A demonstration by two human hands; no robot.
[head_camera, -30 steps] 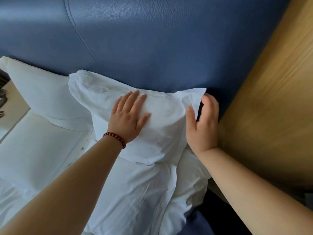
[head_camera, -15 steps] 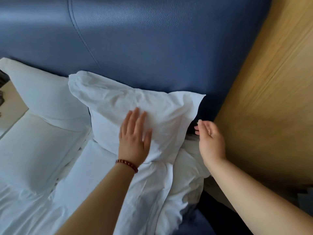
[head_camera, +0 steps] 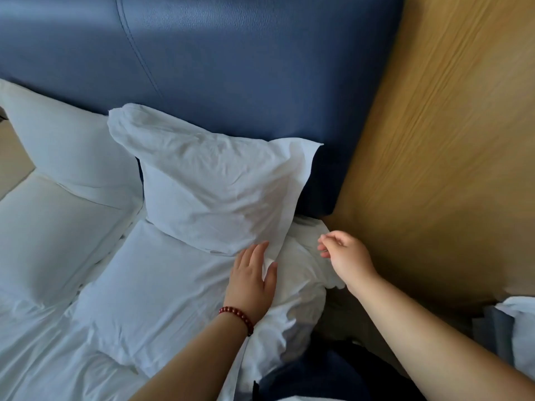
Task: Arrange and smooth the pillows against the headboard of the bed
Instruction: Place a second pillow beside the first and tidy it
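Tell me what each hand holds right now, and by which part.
Nothing is held. The left hand lies flat, fingers straight, touching the bottom corner of the propped pillow. The right hand is loosely curled beside it, gripping nothing.

The headboard (head_camera: 231, 68) across the top of the frame is blue, leather-like upholstery, finely grained, with a soft sheen and a stitched seam. The centre pillow (head_camera: 214, 192) is matt white cloth, heavily creased. The upper-left pillow (head_camera: 66, 146) is the same cloth, smoother. The wall panel (head_camera: 448, 140) at right is satin, grained wood. The bracelet (head_camera: 237, 315) has glossy dark red beads.
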